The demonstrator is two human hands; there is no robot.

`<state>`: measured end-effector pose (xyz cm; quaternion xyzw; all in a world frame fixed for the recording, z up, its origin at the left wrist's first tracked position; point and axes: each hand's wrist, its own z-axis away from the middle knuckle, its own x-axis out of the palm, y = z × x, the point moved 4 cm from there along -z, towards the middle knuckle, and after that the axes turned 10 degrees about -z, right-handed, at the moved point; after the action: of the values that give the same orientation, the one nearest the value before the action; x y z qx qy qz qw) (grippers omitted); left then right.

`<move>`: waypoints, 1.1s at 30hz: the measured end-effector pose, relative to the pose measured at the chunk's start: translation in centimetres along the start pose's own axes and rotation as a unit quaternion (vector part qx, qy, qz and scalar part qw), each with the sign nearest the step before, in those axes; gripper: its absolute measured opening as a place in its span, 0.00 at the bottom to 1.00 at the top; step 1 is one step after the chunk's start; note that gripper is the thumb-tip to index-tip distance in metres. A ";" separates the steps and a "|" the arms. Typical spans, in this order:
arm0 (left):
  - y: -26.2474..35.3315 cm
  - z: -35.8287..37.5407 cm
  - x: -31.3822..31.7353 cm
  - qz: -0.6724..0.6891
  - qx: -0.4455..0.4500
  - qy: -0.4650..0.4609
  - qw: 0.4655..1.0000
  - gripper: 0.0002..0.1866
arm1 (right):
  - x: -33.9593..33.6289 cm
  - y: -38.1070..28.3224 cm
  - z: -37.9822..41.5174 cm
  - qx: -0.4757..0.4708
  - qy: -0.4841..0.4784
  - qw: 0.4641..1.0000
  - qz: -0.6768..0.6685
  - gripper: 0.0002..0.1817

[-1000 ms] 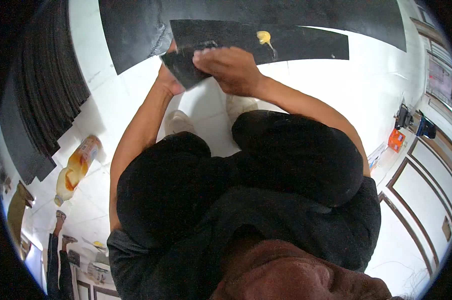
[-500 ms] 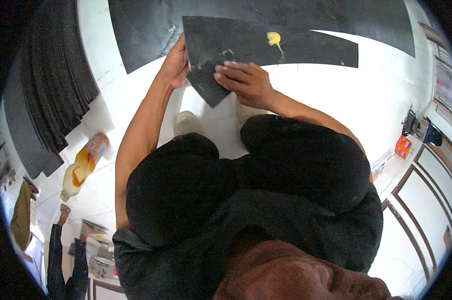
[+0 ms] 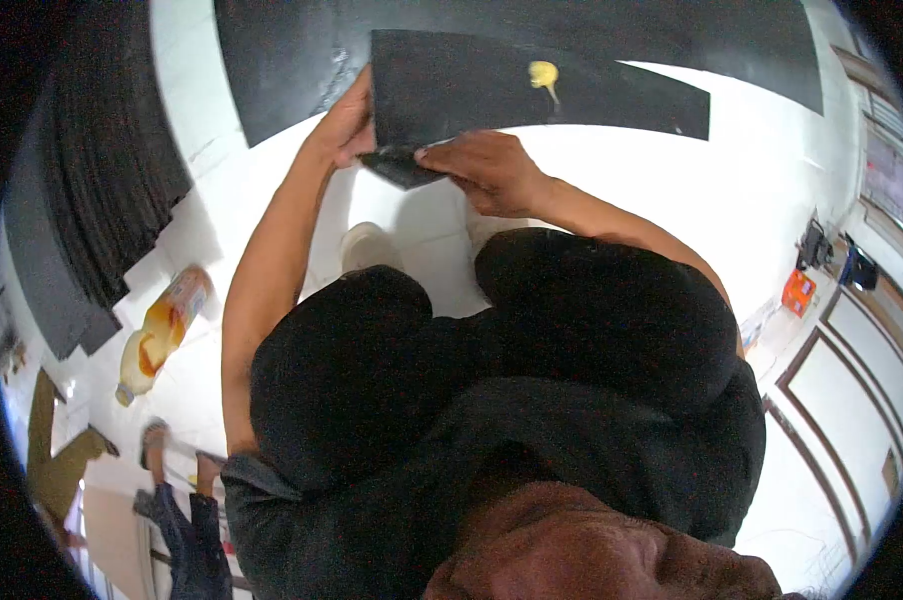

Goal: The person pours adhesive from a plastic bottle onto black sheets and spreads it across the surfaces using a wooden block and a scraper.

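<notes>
A black sheet lies across the top of the head view, with a yellow blob trailing a thin drip on its surface. My left hand grips the sheet's left edge, its fingertips partly hidden. My right hand is closed, thumb and fingers pinching a small dark piece at the sheet's near edge. That piece is tilted, one corner pointing towards me. Pale footwear shows below it on the white floor.
Larger black sheeting lies beyond. To the left is a stack of black strips. A plastic bottle with yellowish contents lies beside it. Another person's legs appear lower left. An orange box sits far right.
My right hand has gone from flat fingers to a pinch, and the small dark piece has tilted up, showing less of its face. The other person's legs have shifted right.
</notes>
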<state>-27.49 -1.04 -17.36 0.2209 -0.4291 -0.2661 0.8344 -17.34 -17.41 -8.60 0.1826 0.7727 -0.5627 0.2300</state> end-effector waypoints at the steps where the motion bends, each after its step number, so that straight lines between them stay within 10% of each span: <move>1: -0.8 -0.4 -0.5 0.078 -0.024 -0.016 0.997 0.35 | 0.0 0.3 0.8 0.028 -0.016 0.999 -0.007 0.27; 12: -5.1 -0.4 -9.8 0.143 -0.008 0.033 0.989 0.23 | -14.8 4.8 11.8 0.300 0.377 0.861 -0.165 0.15; 14: -7.3 -1.7 -14.3 0.143 -0.039 -0.136 0.979 0.20 | -16.1 7.6 15.1 0.302 0.384 0.866 -0.103 0.14; 20: -2.5 1.7 -6.4 0.205 -0.034 -0.211 0.955 0.20 | -16.4 14.3 20.3 0.316 0.310 0.855 0.270 0.14; 22: -1.4 2.1 -3.4 0.209 -0.025 0.099 0.973 0.27 | -13.5 15.9 20.8 0.389 0.226 0.828 0.335 0.15; 23: -2.0 1.7 -4.5 0.210 -0.022 0.100 0.972 0.27 | -11.4 16.7 21.3 0.424 0.134 0.822 0.355 0.13; 25: -1.7 0.9 -4.0 0.382 -0.012 -0.262 0.886 0.35 | -11.4 14.9 20.0 0.458 0.202 0.819 0.280 0.12; 29: 0.6 2.5 -0.2 0.197 0.011 -0.074 0.978 0.29 | -18.6 13.8 19.8 0.463 0.335 0.790 0.221 0.19; 33: 1.2 3.0 -1.4 0.142 0.021 0.023 0.989 0.10 | -22.5 17.7 18.5 0.508 0.344 0.765 -0.197 0.21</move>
<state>-30.38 0.30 -15.84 0.1811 -0.4421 -0.1306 0.8687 13.64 -30.29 -14.71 0.2975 0.4206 -0.8053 -0.2933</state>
